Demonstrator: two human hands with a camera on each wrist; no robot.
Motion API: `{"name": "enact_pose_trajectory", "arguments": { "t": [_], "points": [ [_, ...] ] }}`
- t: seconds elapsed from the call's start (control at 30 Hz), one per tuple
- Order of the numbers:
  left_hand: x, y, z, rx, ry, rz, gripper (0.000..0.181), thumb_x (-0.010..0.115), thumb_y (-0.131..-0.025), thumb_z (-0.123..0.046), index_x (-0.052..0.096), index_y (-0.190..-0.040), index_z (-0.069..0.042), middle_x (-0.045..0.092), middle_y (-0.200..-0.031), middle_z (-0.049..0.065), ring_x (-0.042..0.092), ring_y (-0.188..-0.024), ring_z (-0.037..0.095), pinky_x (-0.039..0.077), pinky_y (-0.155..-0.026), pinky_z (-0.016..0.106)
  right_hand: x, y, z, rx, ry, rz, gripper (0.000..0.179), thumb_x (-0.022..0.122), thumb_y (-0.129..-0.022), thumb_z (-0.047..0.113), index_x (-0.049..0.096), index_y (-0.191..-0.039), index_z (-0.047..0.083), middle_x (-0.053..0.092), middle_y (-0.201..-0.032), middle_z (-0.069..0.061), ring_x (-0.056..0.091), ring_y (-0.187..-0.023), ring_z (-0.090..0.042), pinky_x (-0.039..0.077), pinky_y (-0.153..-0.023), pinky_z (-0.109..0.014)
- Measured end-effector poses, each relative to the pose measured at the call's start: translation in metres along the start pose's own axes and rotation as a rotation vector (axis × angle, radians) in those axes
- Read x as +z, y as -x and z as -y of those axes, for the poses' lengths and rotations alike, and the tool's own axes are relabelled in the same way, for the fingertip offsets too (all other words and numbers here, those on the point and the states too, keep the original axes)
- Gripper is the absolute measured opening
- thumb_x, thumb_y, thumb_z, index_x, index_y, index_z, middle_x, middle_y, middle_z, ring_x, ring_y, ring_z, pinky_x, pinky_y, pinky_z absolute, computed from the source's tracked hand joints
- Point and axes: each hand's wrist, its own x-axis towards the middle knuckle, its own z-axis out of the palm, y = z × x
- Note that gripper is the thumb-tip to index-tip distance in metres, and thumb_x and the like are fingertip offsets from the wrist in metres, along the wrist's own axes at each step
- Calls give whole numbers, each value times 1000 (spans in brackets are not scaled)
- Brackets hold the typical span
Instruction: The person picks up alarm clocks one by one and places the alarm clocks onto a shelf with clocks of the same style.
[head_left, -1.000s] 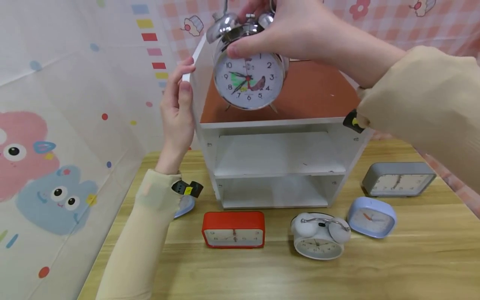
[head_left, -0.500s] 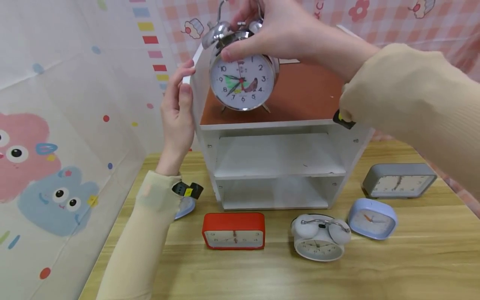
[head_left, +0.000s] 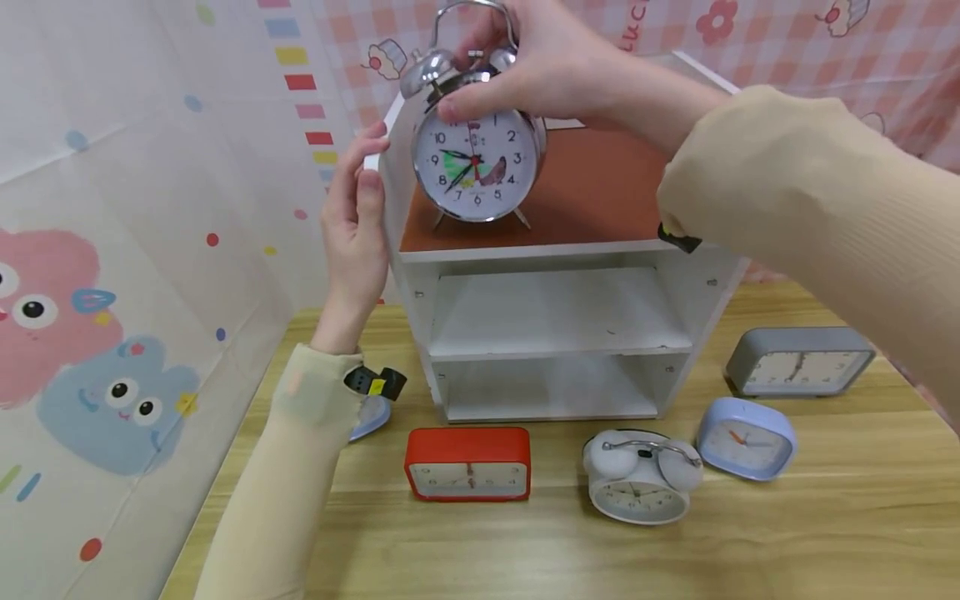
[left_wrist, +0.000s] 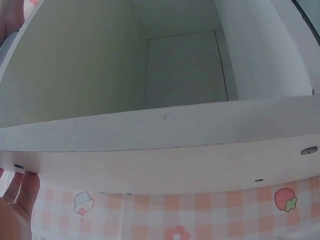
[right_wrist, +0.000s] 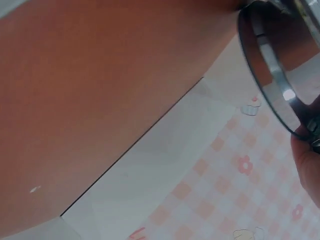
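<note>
In the head view my right hand [head_left: 540, 71] grips a silver twin-bell alarm clock [head_left: 487, 179] from above, thumb across the upper front of its case. The clock is upright, its small legs right at the brown top [head_left: 600, 183] of a white shelf unit [head_left: 562, 246], towards the left side. Part of the clock's shiny case [right_wrist: 280, 65] shows in the right wrist view. My left hand [head_left: 356, 217] holds the raised left side panel of the unit, thumb in front and fingers round the outer edge. The left wrist view looks into the unit's compartments [left_wrist: 185, 70].
On the wooden table [head_left: 525, 558] before the unit stand a red clock [head_left: 468, 446] and a white twin-bell clock [head_left: 637, 479]. Rightward are a light blue clock [head_left: 746, 437] and a grey clock [head_left: 798, 367]. Another blue object [head_left: 371, 417] is partly hidden behind my left wrist.
My right hand has carried the silver alarm clock a little to the left over the brown top. My left hand stays on the side panel.
</note>
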Motion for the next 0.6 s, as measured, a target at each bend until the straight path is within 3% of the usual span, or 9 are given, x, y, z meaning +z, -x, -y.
{"name": "enact_pose_trajectory", "arguments": {
  "t": [0.13,0.33,0.6],
  "points": [
    [0,0,0,14,-13,11,76,48,-104,-65,52,-143,1,52,-160,12,46,-151,15,44,-124,39,-1,-1,-4,0,-7,6,54,84,-89,37,57,-131,17,58,-116,9,63,-111,-18,61,-104,-33],
    [0,-1,0,7,-7,4,77,49,-103,-66,52,-142,0,52,-160,11,47,-149,15,47,-121,39,-2,-2,-5,-38,-16,20,54,84,-90,36,58,-132,15,57,-113,11,63,-109,-16,61,-102,-31],
    [2,-2,-4,8,5,12,59,49,-109,-48,52,-143,0,51,-161,12,46,-150,15,46,-123,37,-2,-3,-6,-38,-24,19,54,84,-90,35,57,-132,15,59,-114,12,64,-109,-15,61,-103,-32]
  ]
}}
